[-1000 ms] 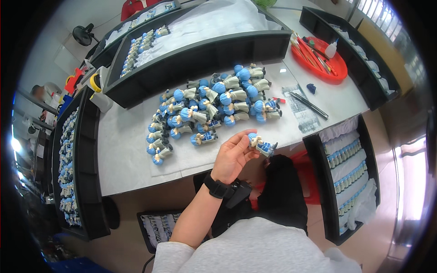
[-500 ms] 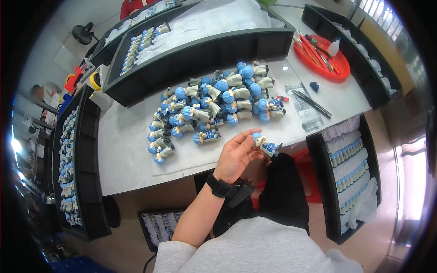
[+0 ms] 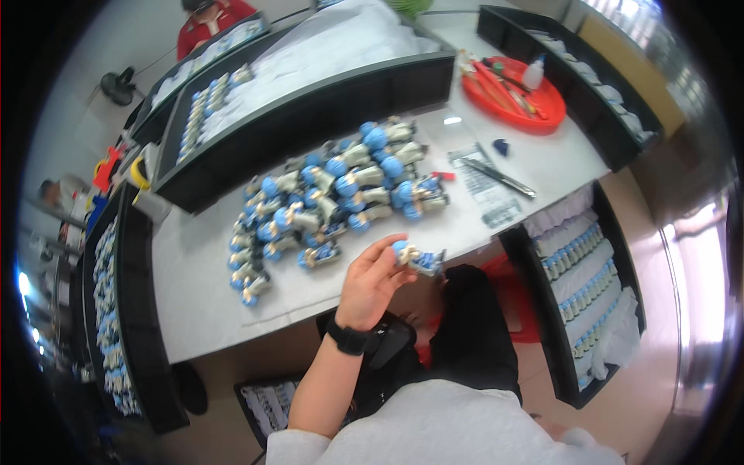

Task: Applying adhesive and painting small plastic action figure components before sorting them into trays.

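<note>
My left hand (image 3: 375, 280), with a black watch on its wrist, is held over the near edge of the table. Thumb and fingers pinch a small figurine (image 3: 422, 259) by its blue-haired head; its blue and white body and dark feet point right. Just beyond lies a pile of similar blue-haired figurines (image 3: 358, 180), many in pale grey coats, on a white sheet (image 3: 288, 304). One blue-dressed figurine (image 3: 318, 255) lies at the pile's near side. My right hand is not visible.
Black trays with figurines stand at the back (image 3: 310, 108), left (image 3: 147, 310) and right (image 3: 559, 341). A red dish (image 3: 546, 112) holds brushes and a small bottle. A dark pen (image 3: 500, 178) lies on a printed sheet (image 3: 496, 211). A person in red (image 3: 213, 31) is at the far left.
The whole view has shifted, so the table and trays sit further left and most lie lower. My left hand still grips the figurine, now turned more sideways. More of the person in red shows.
</note>
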The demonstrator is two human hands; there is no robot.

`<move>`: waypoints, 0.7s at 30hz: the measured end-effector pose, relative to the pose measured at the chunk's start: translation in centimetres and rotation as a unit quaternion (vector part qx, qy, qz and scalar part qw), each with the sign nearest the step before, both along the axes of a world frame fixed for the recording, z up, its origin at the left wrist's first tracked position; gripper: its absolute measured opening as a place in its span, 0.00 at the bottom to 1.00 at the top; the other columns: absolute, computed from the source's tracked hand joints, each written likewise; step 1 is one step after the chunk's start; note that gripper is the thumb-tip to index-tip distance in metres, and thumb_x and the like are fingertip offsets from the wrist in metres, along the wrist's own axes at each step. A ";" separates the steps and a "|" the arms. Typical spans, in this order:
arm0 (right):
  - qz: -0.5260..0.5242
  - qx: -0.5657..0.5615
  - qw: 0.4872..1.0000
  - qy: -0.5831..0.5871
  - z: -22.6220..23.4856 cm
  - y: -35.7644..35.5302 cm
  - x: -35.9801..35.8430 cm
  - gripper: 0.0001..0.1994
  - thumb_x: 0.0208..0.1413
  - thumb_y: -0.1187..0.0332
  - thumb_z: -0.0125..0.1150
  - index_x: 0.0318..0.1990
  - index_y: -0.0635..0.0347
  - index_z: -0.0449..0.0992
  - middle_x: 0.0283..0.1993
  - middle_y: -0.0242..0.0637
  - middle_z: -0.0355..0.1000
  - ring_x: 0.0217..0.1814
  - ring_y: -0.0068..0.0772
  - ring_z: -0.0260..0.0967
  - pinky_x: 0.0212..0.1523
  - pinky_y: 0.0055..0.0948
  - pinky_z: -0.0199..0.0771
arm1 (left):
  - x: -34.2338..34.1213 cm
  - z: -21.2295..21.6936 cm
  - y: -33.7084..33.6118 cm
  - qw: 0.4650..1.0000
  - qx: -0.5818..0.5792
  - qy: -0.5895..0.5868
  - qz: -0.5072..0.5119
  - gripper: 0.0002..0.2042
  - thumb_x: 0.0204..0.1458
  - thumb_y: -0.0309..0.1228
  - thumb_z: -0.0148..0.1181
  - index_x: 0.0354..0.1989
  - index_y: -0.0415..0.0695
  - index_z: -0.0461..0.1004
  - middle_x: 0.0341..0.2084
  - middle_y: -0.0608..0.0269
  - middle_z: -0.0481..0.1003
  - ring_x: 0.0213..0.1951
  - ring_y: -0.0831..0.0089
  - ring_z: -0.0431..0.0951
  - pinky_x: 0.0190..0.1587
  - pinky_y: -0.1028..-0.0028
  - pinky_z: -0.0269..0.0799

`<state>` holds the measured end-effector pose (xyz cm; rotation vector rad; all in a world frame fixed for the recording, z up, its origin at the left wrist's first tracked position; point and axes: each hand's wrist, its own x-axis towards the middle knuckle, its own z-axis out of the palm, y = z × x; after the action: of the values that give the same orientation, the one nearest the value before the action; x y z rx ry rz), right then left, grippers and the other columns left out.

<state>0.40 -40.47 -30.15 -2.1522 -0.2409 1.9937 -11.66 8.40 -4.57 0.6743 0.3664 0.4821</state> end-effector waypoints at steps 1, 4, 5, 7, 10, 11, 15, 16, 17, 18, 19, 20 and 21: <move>-0.016 -0.007 1.000 -0.010 0.2 -0.6 0.1 0.17 0.52 0.54 0.48 0.38 0.60 0.71 0.28 0.36 0.69 0.31 0.27 0.68 0.31 0.25 0.68 | 0.2 0.0 0.0 1.000 -0.002 0.003 -0.002 0.15 0.55 0.29 0.43 0.50 0.36 0.61 0.36 0.58 0.71 0.35 0.73 0.72 0.38 0.75 0.70; -0.100 0.178 0.979 -0.002 15.7 11.9 6.3 0.07 0.50 0.67 0.53 0.33 0.60 0.71 0.22 0.29 0.68 0.23 0.19 0.65 0.24 0.18 0.63 | -1.7 0.8 -0.3 0.997 0.058 0.037 0.048 0.15 0.53 0.26 0.45 0.49 0.35 0.61 0.34 0.57 0.71 0.34 0.72 0.72 0.38 0.75 0.70; -0.122 0.279 0.949 -0.079 19.8 14.5 8.3 0.07 0.51 0.68 0.53 0.35 0.60 0.71 0.24 0.30 0.68 0.24 0.19 0.66 0.24 0.19 0.65 | -0.7 1.2 -0.7 0.994 0.088 0.039 0.043 0.14 0.53 0.25 0.45 0.48 0.35 0.61 0.34 0.57 0.71 0.34 0.72 0.73 0.38 0.75 0.70; -0.160 0.395 0.884 -0.193 26.5 21.1 12.2 0.10 0.50 0.67 0.55 0.37 0.64 0.69 0.26 0.31 0.69 0.27 0.19 0.66 0.28 0.19 0.67 | 0.5 1.5 -1.3 0.993 0.107 0.046 0.031 0.14 0.52 0.23 0.45 0.48 0.35 0.61 0.35 0.55 0.71 0.35 0.72 0.72 0.39 0.75 0.70; -0.074 0.533 0.722 -0.436 30.9 29.5 19.8 0.10 0.44 0.71 0.58 0.35 0.66 0.71 0.26 0.31 0.69 0.29 0.18 0.64 0.32 0.19 0.65 | 1.4 1.4 -1.4 0.973 0.205 0.085 0.065 0.14 0.52 0.21 0.45 0.48 0.34 0.62 0.40 0.52 0.69 0.39 0.70 0.71 0.42 0.73 0.69; -0.047 0.533 0.672 -0.511 32.8 32.3 22.2 0.11 0.42 0.71 0.59 0.34 0.66 0.71 0.25 0.33 0.68 0.29 0.19 0.65 0.32 0.20 0.65 | 1.5 0.9 -1.3 0.973 0.207 0.081 0.065 0.14 0.52 0.21 0.45 0.48 0.34 0.62 0.40 0.52 0.69 0.39 0.70 0.71 0.42 0.73 0.69; -0.070 0.545 0.620 -0.561 34.8 41.0 36.2 0.15 0.37 0.68 0.62 0.35 0.65 0.72 0.27 0.35 0.70 0.30 0.25 0.68 0.34 0.22 0.67 | 1.7 0.4 -1.6 0.959 0.245 0.120 0.071 0.14 0.50 0.19 0.47 0.47 0.34 0.64 0.41 0.52 0.68 0.41 0.70 0.71 0.44 0.72 0.69; -0.053 0.483 0.638 -0.597 35.3 43.2 38.1 0.17 0.35 0.65 0.63 0.35 0.64 0.72 0.29 0.38 0.71 0.32 0.29 0.69 0.36 0.25 0.68 | 1.5 0.3 -1.7 0.958 0.252 0.112 0.082 0.15 0.48 0.18 0.49 0.47 0.34 0.63 0.42 0.51 0.68 0.41 0.69 0.71 0.45 0.72 0.69; -0.036 0.420 0.652 -0.630 35.6 45.4 39.3 0.20 0.33 0.63 0.64 0.36 0.64 0.73 0.32 0.41 0.72 0.35 0.33 0.70 0.39 0.28 0.69 | 1.2 0.3 -1.8 0.956 0.259 0.104 0.093 0.16 0.47 0.17 0.50 0.47 0.34 0.63 0.43 0.51 0.68 0.41 0.69 0.71 0.45 0.72 0.69; -0.016 0.376 0.662 -0.648 35.6 46.8 40.5 0.22 0.32 0.61 0.65 0.37 0.63 0.73 0.35 0.44 0.72 0.39 0.37 0.70 0.41 0.30 0.68 | 1.2 0.5 -2.1 0.957 0.249 0.108 0.100 0.19 0.44 0.16 0.52 0.47 0.34 0.63 0.43 0.50 0.67 0.41 0.69 0.71 0.44 0.72 0.69; 0.003 0.332 0.670 -0.664 35.4 47.8 41.4 0.24 0.30 0.59 0.66 0.38 0.63 0.73 0.38 0.47 0.71 0.42 0.40 0.70 0.44 0.32 0.67 | 1.3 0.5 -2.3 0.956 0.254 0.107 0.103 0.19 0.44 0.16 0.52 0.47 0.34 0.63 0.43 0.50 0.67 0.41 0.69 0.71 0.44 0.72 0.69; -0.001 0.297 0.690 -0.660 35.0 48.8 41.5 0.25 0.30 0.58 0.67 0.39 0.62 0.73 0.41 0.48 0.70 0.46 0.43 0.68 0.47 0.34 0.66 | 1.4 0.3 -2.4 0.956 0.243 0.120 0.114 0.19 0.43 0.16 0.53 0.47 0.34 0.63 0.43 0.50 0.67 0.40 0.69 0.71 0.44 0.71 0.69; 0.000 0.303 0.692 -0.655 34.1 49.7 42.2 0.25 0.30 0.58 0.67 0.39 0.62 0.73 0.41 0.48 0.70 0.46 0.43 0.68 0.47 0.34 0.66 | 1.5 0.2 -2.4 0.955 0.232 0.133 0.127 0.20 0.43 0.16 0.53 0.47 0.34 0.63 0.43 0.49 0.67 0.40 0.69 0.71 0.44 0.71 0.69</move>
<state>42.59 9.23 3.99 -2.5097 -0.8923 -0.0962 -10.18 6.00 -4.35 1.1628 0.6074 0.7364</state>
